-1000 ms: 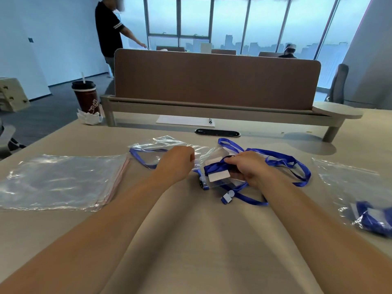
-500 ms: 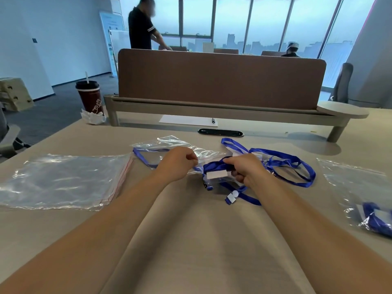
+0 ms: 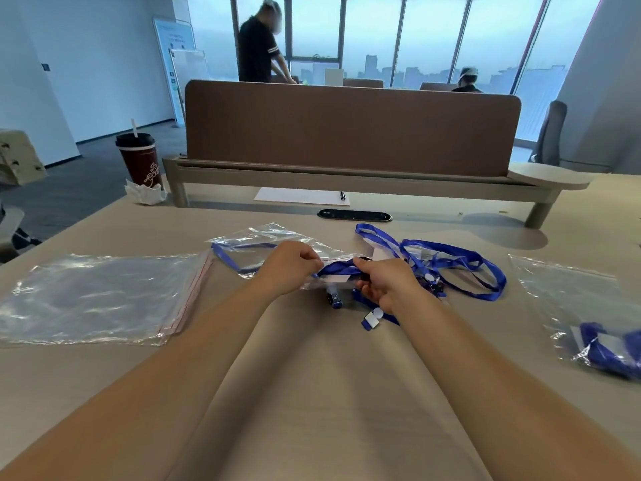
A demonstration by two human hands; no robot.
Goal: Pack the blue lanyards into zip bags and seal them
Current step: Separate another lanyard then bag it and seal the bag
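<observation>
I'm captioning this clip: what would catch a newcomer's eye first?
Mid-table, the left hand pinches a zip bag while the right hand grips a blue lanyard at its mouth. A lanyard tangle lies just right of them; a stack of empty bags lies at the left.

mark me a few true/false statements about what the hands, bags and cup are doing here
1. The left hand pinches the mouth of a zip bag. True.
2. The right hand lies flat and empty. False: it grips a blue lanyard at the bag's mouth.
3. The stack of empty zip bags lies right of the hands. False: it lies to their left.
4. The bag at the right edge holds a packed lanyard. True.
5. The cup is tipped over. False: it stands upright with a straw in its lid.
</observation>
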